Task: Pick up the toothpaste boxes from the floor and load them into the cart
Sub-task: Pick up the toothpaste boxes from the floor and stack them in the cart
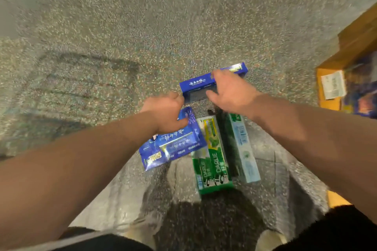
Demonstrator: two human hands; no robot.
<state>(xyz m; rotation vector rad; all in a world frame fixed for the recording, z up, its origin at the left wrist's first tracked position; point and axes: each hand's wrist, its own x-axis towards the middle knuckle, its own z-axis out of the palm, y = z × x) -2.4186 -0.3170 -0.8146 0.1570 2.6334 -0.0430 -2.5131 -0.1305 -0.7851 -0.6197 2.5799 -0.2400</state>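
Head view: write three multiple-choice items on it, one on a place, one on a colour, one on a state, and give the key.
1. Where is the cardboard carton?
A. at the right edge of the view
B. in the middle of the view
C. at the left edge of the view

2. What colour is the Darlie box?
A. red
B. green
C. black

3. What is the right hand doing?
A. lying spread flat and holding nothing
B. gripping the dark blue box
C. making an empty fist

Key:
1 A: the brown carton shows only along the right border.
2 B: the printed faces that carry the Darlie name are green.
3 B: the fingers and thumb curl over the long sides of the dark blue box.
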